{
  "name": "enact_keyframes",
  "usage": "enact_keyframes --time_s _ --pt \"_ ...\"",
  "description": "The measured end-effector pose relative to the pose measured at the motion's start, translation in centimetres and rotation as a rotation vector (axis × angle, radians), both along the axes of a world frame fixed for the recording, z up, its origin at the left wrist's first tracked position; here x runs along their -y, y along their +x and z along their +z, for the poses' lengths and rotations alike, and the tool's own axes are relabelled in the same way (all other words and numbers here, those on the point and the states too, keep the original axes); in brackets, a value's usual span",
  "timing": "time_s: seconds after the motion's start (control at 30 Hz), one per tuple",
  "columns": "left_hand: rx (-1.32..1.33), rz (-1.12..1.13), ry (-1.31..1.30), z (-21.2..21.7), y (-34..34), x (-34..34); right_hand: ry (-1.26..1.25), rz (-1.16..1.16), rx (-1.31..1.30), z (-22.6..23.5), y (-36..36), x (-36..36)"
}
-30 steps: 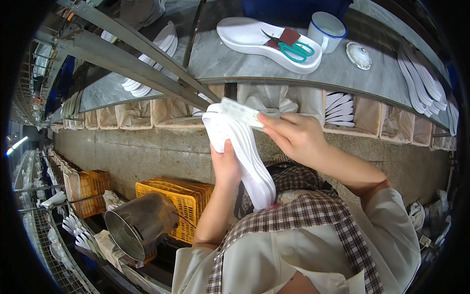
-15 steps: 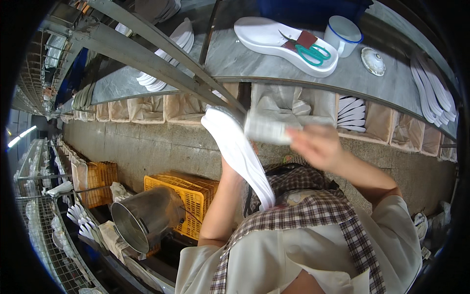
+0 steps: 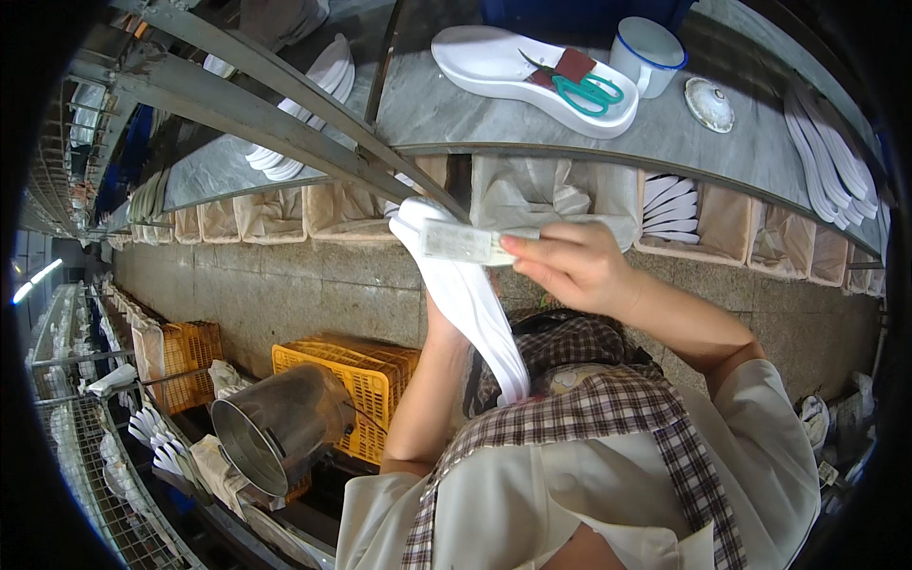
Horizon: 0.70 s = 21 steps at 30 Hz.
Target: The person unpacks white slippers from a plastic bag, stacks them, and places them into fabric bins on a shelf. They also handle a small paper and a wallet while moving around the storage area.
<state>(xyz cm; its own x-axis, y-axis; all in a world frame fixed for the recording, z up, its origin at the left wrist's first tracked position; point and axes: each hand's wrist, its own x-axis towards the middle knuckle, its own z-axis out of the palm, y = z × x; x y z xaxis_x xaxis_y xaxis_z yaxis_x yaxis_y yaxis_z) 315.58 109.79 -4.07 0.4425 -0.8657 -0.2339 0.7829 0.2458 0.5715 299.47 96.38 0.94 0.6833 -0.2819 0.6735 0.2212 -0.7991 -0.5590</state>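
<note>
A long white shoe sole (image 3: 465,299), or a few nested together, slants in front of my body, its far end up and to the left. From beneath, my left hand (image 3: 445,325) grips it, with most of its fingers hidden behind the white edge. My right hand (image 3: 581,266) pinches one end of a whitish flat rectangular piece (image 3: 456,241) between thumb and fingers. This piece lies across the upper part of the sole; its exact kind is not plain, and I cannot tell whether it touches the sole.
On the grey bench (image 3: 418,114) rests a big white sole (image 3: 475,66) carrying green-handled scissors (image 3: 587,93). Beside it stand an enamel mug (image 3: 646,57) and a lid (image 3: 710,104). Lined bins (image 3: 556,195) run below the edge. A metal bucket (image 3: 285,427) and yellow crate (image 3: 366,380) are at left.
My right hand has swung left, bringing the whitish piece over the upper sole; it was blurred and farther right. My left hand stays nearly in place with the sole. The whole view has shifted slightly.
</note>
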Motion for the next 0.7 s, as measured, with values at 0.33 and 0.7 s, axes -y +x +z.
enact_keyframes --time_s 0.33,0.7 --pt "-0.111 -0.087 -0.291 -0.1 0.1 0.8 0.204 -0.187 0.124 5.1 3.4 3.3" --pt "-0.005 -0.029 0.187 -0.8 -0.1 1.0 -0.013 0.036 0.028 2.0 0.4 0.5"
